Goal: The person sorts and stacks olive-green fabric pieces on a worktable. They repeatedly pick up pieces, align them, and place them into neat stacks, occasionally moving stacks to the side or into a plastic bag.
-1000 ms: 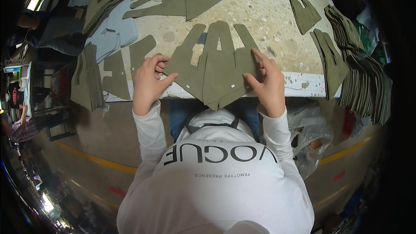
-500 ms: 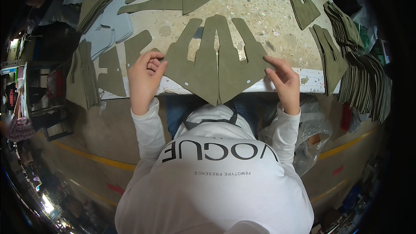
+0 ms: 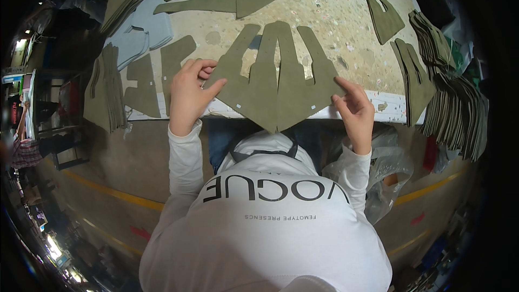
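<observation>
Olive cloth lies at the fingertips. The left hand (image 3: 194, 92), loosely curled with thumb apart, rests at the edge of the left piece (image 3: 232, 87); the right hand (image 3: 355, 111), thumb and forefinger parted, touches the right piece (image 3: 305, 94). Both pieces occupy the frame's centre, on the table (image 3: 354, 46). A second ago they overlapped; now they lie side by side, apparently a mirrored pair. A fanned stack (image 3: 459, 113) stands at far right.
</observation>
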Demonstrator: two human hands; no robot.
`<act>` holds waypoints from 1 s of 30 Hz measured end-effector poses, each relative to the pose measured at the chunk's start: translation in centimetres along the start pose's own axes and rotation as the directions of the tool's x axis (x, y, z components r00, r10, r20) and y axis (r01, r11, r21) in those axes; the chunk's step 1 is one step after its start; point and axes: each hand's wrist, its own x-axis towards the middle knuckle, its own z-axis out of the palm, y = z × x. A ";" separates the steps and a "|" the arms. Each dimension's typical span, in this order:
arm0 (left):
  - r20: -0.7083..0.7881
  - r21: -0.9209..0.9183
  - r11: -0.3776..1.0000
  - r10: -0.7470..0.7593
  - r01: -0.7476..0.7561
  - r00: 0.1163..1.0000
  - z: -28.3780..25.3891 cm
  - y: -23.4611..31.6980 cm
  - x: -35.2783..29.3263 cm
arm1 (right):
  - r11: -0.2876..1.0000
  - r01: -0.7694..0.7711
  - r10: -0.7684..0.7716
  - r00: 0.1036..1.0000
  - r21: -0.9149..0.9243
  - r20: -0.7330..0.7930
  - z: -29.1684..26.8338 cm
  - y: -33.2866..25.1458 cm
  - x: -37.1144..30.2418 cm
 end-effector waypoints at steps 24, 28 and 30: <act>0.108 -0.046 0.986 -0.154 0.160 0.982 -0.6 0.2 -1.0 | 0.988 -0.139 0.145 0.985 0.073 -0.090 1.5 -1.2 -0.7; 0.130 -0.407 0.872 -0.241 0.273 0.962 0.1 0.9 -3.5 | 0.970 -0.188 0.177 0.981 0.153 0.080 3.0 -1.7 -2.7; 0.140 -0.486 0.849 -0.158 0.207 0.977 0.3 1.0 -4.4 | 0.964 -0.153 0.158 0.987 0.219 -0.008 2.7 -0.9 -2.5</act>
